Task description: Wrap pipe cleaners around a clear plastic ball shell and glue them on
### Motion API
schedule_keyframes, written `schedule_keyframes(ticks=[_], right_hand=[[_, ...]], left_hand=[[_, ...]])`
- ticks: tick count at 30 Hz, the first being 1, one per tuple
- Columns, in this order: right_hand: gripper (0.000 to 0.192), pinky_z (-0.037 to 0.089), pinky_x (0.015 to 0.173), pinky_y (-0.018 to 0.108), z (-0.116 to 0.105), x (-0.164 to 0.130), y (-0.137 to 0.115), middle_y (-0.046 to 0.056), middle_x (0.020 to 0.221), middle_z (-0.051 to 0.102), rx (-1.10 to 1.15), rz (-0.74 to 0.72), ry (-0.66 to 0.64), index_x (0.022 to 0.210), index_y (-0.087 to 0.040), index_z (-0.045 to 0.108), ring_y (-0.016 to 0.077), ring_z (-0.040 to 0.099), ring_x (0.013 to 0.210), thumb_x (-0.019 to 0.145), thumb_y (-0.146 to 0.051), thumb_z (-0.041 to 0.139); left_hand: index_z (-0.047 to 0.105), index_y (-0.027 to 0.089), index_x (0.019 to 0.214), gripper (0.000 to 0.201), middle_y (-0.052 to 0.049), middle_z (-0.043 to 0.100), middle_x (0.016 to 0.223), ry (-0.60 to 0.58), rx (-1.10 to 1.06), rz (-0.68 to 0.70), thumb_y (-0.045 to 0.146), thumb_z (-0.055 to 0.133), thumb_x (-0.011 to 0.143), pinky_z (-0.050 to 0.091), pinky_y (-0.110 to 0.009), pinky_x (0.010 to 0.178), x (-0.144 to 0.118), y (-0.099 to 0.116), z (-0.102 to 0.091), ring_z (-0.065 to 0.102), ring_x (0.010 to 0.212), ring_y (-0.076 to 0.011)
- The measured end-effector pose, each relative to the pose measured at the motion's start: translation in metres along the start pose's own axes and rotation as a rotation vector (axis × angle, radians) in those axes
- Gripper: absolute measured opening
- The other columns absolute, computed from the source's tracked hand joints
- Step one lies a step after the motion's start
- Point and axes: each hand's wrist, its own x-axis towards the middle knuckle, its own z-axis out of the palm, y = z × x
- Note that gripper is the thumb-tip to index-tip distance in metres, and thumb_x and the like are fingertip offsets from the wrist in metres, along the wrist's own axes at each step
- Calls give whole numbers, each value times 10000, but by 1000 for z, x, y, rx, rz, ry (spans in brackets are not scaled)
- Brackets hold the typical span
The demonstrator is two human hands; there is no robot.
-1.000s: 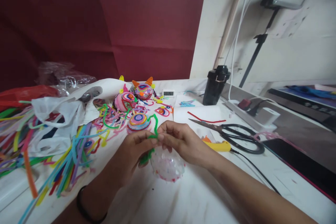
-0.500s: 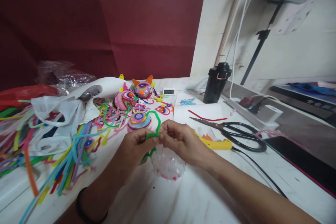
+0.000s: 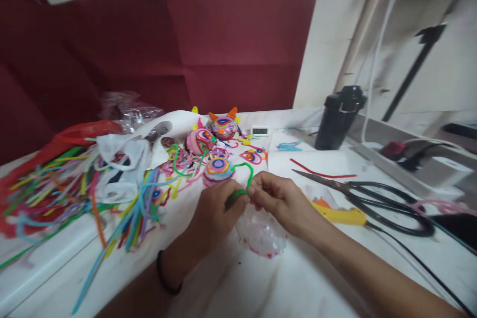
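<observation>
Both hands meet in the middle of the head view over the table. A green pipe cleaner [image 3: 250,171] is pinched in my left hand [image 3: 219,203], its free end curving up and over to the left. My right hand [image 3: 278,198] pinches at the same pipe cleaner, its fingertips against the left thumb. Beneath the hands lies a clear, domed plastic piece [image 3: 264,236] with red specks at its rim. Just beyond stands a round ball [image 3: 219,170] covered in coiled coloured pipe cleaners. The fingertips hide part of the green strand.
Loose pipe cleaners [image 3: 137,208] spread across the left. Two decorated balls with horns, one orange-horned [image 3: 225,126], sit at the back beside a small digital clock [image 3: 260,131]. To the right are scissors [image 3: 387,198], a yellow glue gun [image 3: 341,214], a red strip [image 3: 320,171] and a black bottle [image 3: 340,118].
The view has swung left and tilted, so everything sits further right in the picture. Both hands keep their pinch on the green pipe cleaner, whose lower end is now less visible.
</observation>
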Motion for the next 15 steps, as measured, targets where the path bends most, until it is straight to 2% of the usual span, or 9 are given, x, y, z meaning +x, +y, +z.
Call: schedule_keyframes(ticks=[3, 7, 11, 13, 15], right_hand=[[218, 373, 534, 245, 3, 6, 3, -30, 623, 507, -9, -20, -6, 740, -203, 504, 131, 477, 574, 879, -370, 495], [184, 349, 512, 238, 14, 19, -7, -35, 592, 497, -100, -54, -101, 675, -208, 476, 129, 474, 553, 841, -286, 490], [231, 304, 489, 219, 37, 38, -26, -35, 560, 512, -343, -82, -208, 580, -206, 426, 117, 489, 536, 785, -117, 485], [281, 292, 488, 218, 51, 50, -34, -27, 545, 527, -388, -90, -232, 529, -202, 388, 109, 493, 520, 741, -49, 493], [286, 289, 491, 225, 65, 60, -39, -12, 532, 542, -409, -100, -240, 513, -196, 413, 111, 498, 510, 726, -25, 498]], left_hand=[[665, 190, 873, 161, 0, 615, 727, -42, -32, -5, 288, 537, 874, 378, -232, 563, 2, 2, -12, 542, 635, -141], [667, 202, 945, 212, -39, 672, 858, 62, 107, -45, 300, 483, 906, 423, -246, 633, -8, -7, -49, 596, 728, -167], [660, 203, 945, 231, -38, 687, 871, 62, 368, -171, 274, 443, 908, 427, -251, 672, -27, -38, -99, 610, 754, -176], [678, 190, 928, 230, -63, 691, 908, 6, 408, -182, 262, 463, 890, 430, -270, 707, -35, -56, -118, 612, 796, -196], [705, 204, 877, 221, -60, 696, 886, -84, 414, -176, 251, 489, 871, 432, -271, 749, -42, -71, -130, 620, 828, -199]])
